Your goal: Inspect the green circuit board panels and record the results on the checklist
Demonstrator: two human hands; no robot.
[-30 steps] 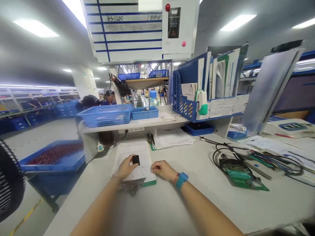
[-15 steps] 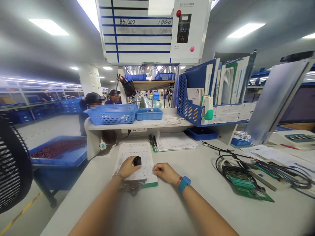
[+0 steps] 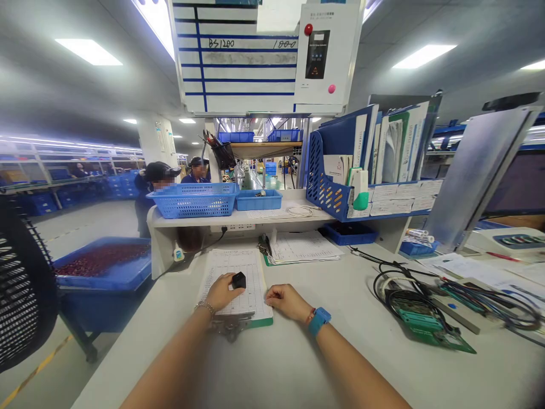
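A green clipboard with a printed form [image 3: 249,271] lies on the white desk, its metal clip [image 3: 231,325] toward me. My left hand [image 3: 221,292] rests over the form's left part, thumb and fingers closed on a small black block [image 3: 239,280]. At the form's right edge is my right hand [image 3: 286,300], its fingers curled together near the paper; whether anything is between them is too small to tell.
Beyond the form lie more papers [image 3: 302,247] under a shelf carrying blue baskets [image 3: 193,201] and a file rack [image 3: 330,196]. Coiled cables and a green circuit board [image 3: 430,326] are at the right. A black mesh chair [image 3: 25,284] stands left. Two people are behind the shelf.
The black block in my left hand has tilted slightly, showing more of its faces. The view has shifted up a little. My right hand has barely moved.
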